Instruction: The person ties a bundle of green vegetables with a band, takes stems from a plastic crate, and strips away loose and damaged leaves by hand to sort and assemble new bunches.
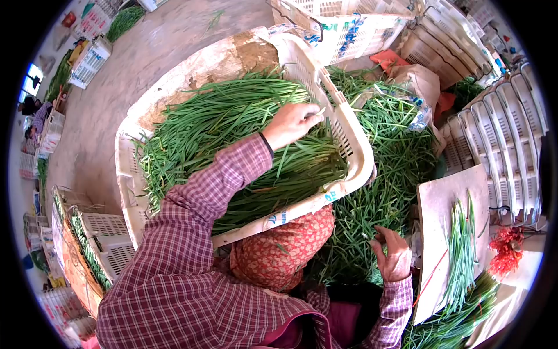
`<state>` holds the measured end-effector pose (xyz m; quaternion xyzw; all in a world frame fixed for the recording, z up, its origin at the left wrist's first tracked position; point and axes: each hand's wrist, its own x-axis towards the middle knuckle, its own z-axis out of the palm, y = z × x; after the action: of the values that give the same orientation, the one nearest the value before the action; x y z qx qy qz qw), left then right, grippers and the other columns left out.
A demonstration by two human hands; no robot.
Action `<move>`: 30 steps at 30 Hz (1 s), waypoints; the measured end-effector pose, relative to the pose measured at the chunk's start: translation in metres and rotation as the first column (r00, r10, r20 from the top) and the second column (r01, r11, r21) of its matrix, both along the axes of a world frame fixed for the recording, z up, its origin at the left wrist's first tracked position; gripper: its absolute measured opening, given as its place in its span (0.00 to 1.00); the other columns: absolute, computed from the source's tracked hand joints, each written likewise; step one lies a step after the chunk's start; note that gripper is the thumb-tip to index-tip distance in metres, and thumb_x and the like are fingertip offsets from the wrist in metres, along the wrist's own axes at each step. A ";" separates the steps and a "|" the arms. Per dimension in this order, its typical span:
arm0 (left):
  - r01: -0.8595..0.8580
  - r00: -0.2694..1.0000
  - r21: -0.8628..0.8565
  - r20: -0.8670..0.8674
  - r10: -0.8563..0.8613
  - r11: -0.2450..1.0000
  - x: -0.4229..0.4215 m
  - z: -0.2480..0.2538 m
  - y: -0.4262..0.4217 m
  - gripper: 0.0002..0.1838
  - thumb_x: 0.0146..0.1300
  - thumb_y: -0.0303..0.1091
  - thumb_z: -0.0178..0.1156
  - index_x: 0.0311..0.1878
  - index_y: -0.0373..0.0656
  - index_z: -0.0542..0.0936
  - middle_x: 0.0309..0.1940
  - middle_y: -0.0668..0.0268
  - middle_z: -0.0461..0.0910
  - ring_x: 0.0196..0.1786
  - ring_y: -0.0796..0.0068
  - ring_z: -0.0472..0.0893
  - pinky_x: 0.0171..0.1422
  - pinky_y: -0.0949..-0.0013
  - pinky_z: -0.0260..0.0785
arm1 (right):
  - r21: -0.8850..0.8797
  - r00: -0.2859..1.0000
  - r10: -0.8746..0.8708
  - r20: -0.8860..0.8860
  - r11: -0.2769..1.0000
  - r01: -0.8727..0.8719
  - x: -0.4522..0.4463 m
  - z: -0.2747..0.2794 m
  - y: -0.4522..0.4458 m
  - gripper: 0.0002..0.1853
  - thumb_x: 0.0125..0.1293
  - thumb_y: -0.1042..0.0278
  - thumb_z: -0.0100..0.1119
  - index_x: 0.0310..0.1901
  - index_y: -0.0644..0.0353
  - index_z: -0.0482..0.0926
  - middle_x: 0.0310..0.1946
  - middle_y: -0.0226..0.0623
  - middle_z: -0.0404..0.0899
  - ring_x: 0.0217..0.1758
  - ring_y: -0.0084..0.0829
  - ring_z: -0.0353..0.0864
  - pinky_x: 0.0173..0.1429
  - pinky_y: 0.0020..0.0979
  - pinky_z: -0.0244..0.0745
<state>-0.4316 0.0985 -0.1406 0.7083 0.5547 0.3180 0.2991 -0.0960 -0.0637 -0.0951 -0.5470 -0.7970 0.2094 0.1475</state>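
Observation:
A white plastic crate [359, 145] full of long green stalks [232, 110] lies across the lap, over a red flowered cloth [285, 244]. Above the stalks, near the crate's right wall, my left hand [292, 123] has its fingers pinched together around a small pale bit. My right hand [394, 256] is held over the loose green pile [378, 180] right of the crate, with thumb and fingers apart and nothing between them. On a pale board [433, 232] at the right rests a small bunch of green stalks [460, 250].
Stacked white crates [500, 139] stand at the right, and another white crate [343, 35] is at the top. Red ties [507, 250] hang beside the board. At the far left, a person in a purple sleeve [42, 116] is near more crates.

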 end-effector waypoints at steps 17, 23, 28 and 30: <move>0.014 0.778 -0.249 -0.606 -0.167 0.968 0.030 -0.081 -0.030 0.38 0.40 0.46 0.71 0.52 0.30 0.70 0.50 0.45 0.73 0.55 0.51 0.70 0.60 0.56 0.64 | 0.003 0.999 0.028 0.020 1.000 -0.028 0.003 -0.008 -0.007 0.15 0.54 0.71 0.65 0.44 0.62 0.78 0.31 0.42 0.80 0.33 0.42 0.82 0.38 0.37 0.76; -0.003 0.793 -0.367 -0.567 -0.221 0.930 0.027 -0.078 -0.017 0.40 0.38 0.48 0.74 0.52 0.31 0.72 0.40 0.50 0.80 0.45 0.55 0.80 0.52 0.59 0.72 | -0.064 1.000 0.026 0.010 0.998 -0.026 0.002 -0.011 -0.009 0.15 0.55 0.72 0.64 0.46 0.64 0.78 0.34 0.44 0.81 0.36 0.40 0.83 0.39 0.36 0.77; -0.022 0.949 -0.398 -0.296 -0.106 0.917 -0.002 -0.070 -0.020 0.46 0.41 0.42 0.73 0.63 0.30 0.65 0.53 0.46 0.75 0.54 0.57 0.77 0.61 0.65 0.67 | -0.089 1.000 0.030 -0.004 0.996 -0.030 0.002 -0.010 -0.011 0.15 0.55 0.72 0.64 0.45 0.64 0.78 0.34 0.44 0.81 0.36 0.40 0.83 0.40 0.35 0.77; 0.139 0.987 -0.467 0.132 -0.086 0.873 -0.026 -0.056 -0.023 0.44 0.42 0.31 0.72 0.64 0.31 0.64 0.55 0.52 0.75 0.56 0.64 0.75 0.63 0.67 0.65 | -0.024 0.998 0.025 -0.056 0.999 -0.026 0.003 -0.011 -0.010 0.16 0.55 0.71 0.65 0.46 0.61 0.78 0.33 0.42 0.81 0.35 0.40 0.82 0.40 0.36 0.77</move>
<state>-0.4574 0.0758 -0.1965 0.6265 0.5565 0.1920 0.5109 -0.0931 -0.0742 -0.1061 -0.5325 -0.7968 0.2362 0.1603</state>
